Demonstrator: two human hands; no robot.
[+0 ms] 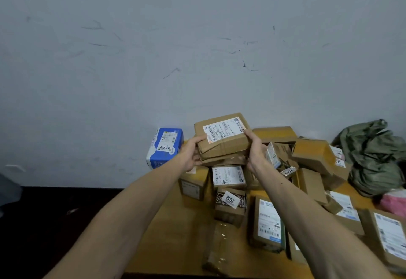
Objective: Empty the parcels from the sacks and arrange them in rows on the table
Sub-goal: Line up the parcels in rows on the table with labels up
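I hold a flat brown cardboard parcel [223, 136] with a white shipping label above the far part of the wooden table [173, 234]. My left hand [192, 154] grips its left edge, thumb on top. My right hand [256, 149] grips its right edge. A second flat brown parcel [224, 160] sits directly under it, between my hands. A blue and white parcel [164, 146] marked 2490 stands at the table's far left corner. A crumpled green sack [373, 155] lies at the far right.
Several brown parcels lie in a loose heap across the table's right half, among them one tagged 2012 [230, 205] and a labelled box [268, 223]. Something pink [393, 204] shows at the right edge. A grey wall [197, 48] backs the table. Dark floor lies to the left.
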